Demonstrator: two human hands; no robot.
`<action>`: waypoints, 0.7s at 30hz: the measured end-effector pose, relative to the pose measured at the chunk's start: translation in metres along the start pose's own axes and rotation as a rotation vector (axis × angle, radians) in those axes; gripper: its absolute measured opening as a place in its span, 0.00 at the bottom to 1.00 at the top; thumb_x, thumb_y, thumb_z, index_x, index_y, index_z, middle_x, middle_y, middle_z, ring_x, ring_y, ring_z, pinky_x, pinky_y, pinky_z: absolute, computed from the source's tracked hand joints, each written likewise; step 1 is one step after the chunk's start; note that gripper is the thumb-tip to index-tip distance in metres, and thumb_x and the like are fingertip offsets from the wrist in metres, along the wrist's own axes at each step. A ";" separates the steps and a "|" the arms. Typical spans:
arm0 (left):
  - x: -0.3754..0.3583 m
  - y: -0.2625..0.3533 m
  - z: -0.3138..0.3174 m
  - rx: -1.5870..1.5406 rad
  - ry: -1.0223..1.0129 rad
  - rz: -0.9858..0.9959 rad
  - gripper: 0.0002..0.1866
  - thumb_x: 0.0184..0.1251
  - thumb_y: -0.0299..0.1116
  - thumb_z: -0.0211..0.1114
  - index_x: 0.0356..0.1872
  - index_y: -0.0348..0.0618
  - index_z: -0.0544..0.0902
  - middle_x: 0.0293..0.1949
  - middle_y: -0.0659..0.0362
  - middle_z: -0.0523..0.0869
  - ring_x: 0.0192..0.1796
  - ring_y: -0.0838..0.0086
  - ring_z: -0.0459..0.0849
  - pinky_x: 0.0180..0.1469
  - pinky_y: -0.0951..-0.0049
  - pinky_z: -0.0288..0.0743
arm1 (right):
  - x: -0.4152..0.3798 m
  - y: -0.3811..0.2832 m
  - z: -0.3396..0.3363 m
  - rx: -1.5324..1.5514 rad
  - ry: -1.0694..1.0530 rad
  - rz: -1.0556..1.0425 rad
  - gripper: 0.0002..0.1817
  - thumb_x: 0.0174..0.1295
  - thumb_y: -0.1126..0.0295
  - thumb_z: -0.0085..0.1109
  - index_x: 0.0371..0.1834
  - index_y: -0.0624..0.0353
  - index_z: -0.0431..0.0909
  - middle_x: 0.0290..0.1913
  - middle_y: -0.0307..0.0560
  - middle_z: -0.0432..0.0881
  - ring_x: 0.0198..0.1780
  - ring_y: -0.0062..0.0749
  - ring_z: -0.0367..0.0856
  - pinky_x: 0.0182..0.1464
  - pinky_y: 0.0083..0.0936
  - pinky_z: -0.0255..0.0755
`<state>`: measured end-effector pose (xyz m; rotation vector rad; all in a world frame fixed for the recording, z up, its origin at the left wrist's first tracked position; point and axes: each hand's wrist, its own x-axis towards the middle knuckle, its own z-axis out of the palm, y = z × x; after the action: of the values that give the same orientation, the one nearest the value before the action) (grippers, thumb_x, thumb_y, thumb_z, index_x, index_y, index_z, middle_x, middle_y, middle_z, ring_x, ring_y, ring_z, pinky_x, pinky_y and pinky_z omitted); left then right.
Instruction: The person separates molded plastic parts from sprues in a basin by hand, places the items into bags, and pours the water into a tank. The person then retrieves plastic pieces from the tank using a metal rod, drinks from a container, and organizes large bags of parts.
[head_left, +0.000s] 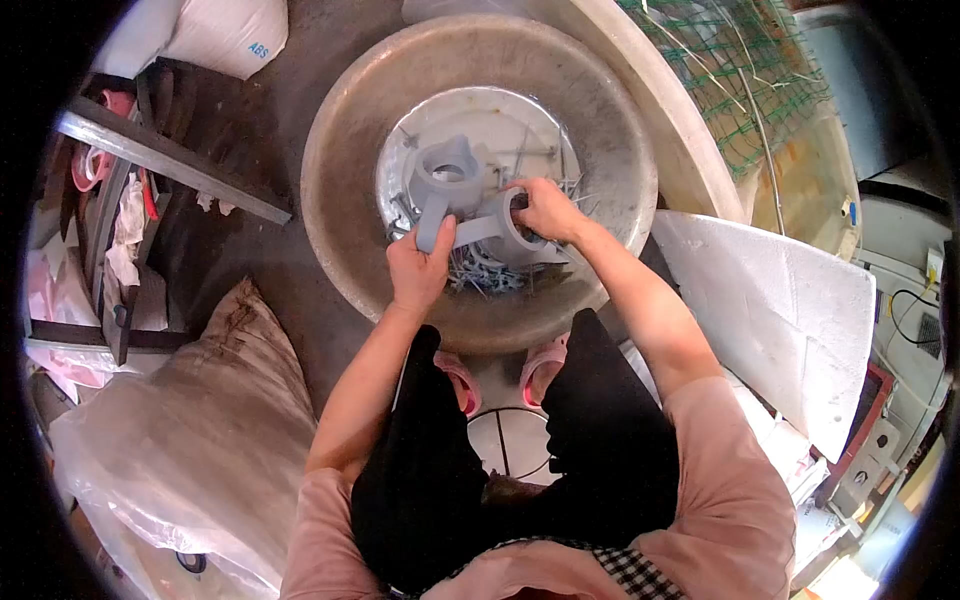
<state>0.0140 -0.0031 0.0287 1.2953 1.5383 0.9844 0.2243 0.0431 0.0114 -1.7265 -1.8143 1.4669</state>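
Note:
A grey plastic part with a ring at one end and a short crosspiece at the other point(478, 232) is held over a large round basin point(335, 120). My left hand point(418, 268) is closed around the crosspiece end. At the ring end, my right hand point(552, 212) is closed on the rim, its fingertips partly hidden inside the ring. Just beyond, a second grey ring-shaped part point(445, 165) rests among the basin's contents. Thin grey plastic scraps point(490, 277) lie in the basin below my hands, around a pale round bottom point(480, 105).
A stuffed sack point(200, 430) stands at the left, below a metal frame point(180, 165). A white sack marked ABS point(225, 35) lies at the upper left. To the right are a white board point(775, 310) and a big tub point(690, 120) with green netting point(720, 75).

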 end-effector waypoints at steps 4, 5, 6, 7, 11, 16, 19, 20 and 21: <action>0.000 -0.009 -0.001 0.039 -0.003 0.006 0.17 0.60 0.40 0.63 0.30 0.31 0.81 0.18 0.55 0.80 0.24 0.83 0.74 0.28 0.76 0.70 | 0.005 0.011 0.011 -0.098 0.098 -0.027 0.19 0.43 0.73 0.60 0.43 0.62 0.78 0.37 0.61 0.80 0.43 0.54 0.78 0.47 0.36 0.72; -0.001 -0.005 -0.001 0.037 -0.003 0.004 0.17 0.60 0.40 0.63 0.30 0.31 0.81 0.18 0.55 0.80 0.24 0.83 0.74 0.28 0.76 0.70 | 0.006 0.010 0.011 -0.099 0.097 -0.026 0.19 0.43 0.73 0.60 0.43 0.62 0.78 0.37 0.61 0.80 0.43 0.54 0.78 0.47 0.36 0.72; -0.002 0.002 -0.001 0.062 -0.014 0.019 0.17 0.60 0.40 0.63 0.30 0.31 0.81 0.18 0.53 0.80 0.24 0.83 0.74 0.28 0.75 0.70 | 0.007 0.009 0.011 -0.139 0.112 -0.011 0.20 0.43 0.73 0.60 0.44 0.62 0.78 0.37 0.62 0.80 0.43 0.53 0.78 0.48 0.36 0.71; -0.002 0.006 0.000 0.087 -0.022 0.036 0.16 0.60 0.39 0.63 0.31 0.31 0.81 0.18 0.51 0.80 0.24 0.82 0.75 0.28 0.75 0.70 | 0.009 0.008 0.010 -0.179 0.128 0.000 0.21 0.43 0.74 0.60 0.46 0.62 0.77 0.38 0.63 0.80 0.44 0.53 0.78 0.49 0.35 0.71; 0.004 0.002 -0.001 0.062 0.055 0.094 0.17 0.60 0.40 0.63 0.31 0.30 0.81 0.18 0.55 0.80 0.24 0.81 0.74 0.28 0.74 0.70 | 0.021 0.011 -0.003 -0.202 0.031 -0.094 0.24 0.46 0.74 0.60 0.51 0.61 0.74 0.36 0.61 0.81 0.41 0.46 0.80 0.46 0.30 0.72; 0.019 -0.021 -0.018 -0.324 0.214 -0.243 0.20 0.63 0.43 0.61 0.24 0.33 0.79 0.19 0.66 0.75 0.20 0.86 0.67 0.22 0.81 0.60 | 0.027 0.030 -0.064 0.065 0.074 0.100 0.39 0.46 0.63 0.69 0.61 0.66 0.61 0.56 0.61 0.71 0.55 0.47 0.73 0.56 0.29 0.67; 0.021 -0.007 -0.020 -0.426 0.243 -0.391 0.19 0.64 0.44 0.59 0.20 0.40 0.73 0.16 0.67 0.70 0.17 0.85 0.65 0.19 0.79 0.57 | 0.011 0.039 -0.041 -0.510 -0.379 0.229 0.46 0.39 0.56 0.73 0.62 0.62 0.60 0.57 0.61 0.70 0.58 0.48 0.70 0.58 0.33 0.66; 0.021 -0.008 -0.019 -0.479 0.246 -0.415 0.19 0.64 0.44 0.59 0.19 0.41 0.72 0.15 0.67 0.69 0.16 0.84 0.64 0.19 0.78 0.57 | -0.001 0.046 -0.019 -0.541 -0.341 0.127 0.46 0.39 0.58 0.73 0.62 0.62 0.60 0.56 0.61 0.70 0.57 0.49 0.71 0.57 0.33 0.67; 0.020 -0.009 -0.019 -0.531 0.249 -0.438 0.19 0.64 0.44 0.58 0.19 0.42 0.71 0.14 0.66 0.67 0.15 0.82 0.64 0.18 0.78 0.56 | -0.013 0.051 0.004 -0.570 -0.302 0.023 0.46 0.38 0.61 0.73 0.62 0.61 0.60 0.56 0.60 0.70 0.56 0.50 0.71 0.56 0.34 0.68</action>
<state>-0.0085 0.0145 0.0241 0.4550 1.5122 1.1826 0.2562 0.0198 -0.0238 -1.8317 -2.5772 1.3628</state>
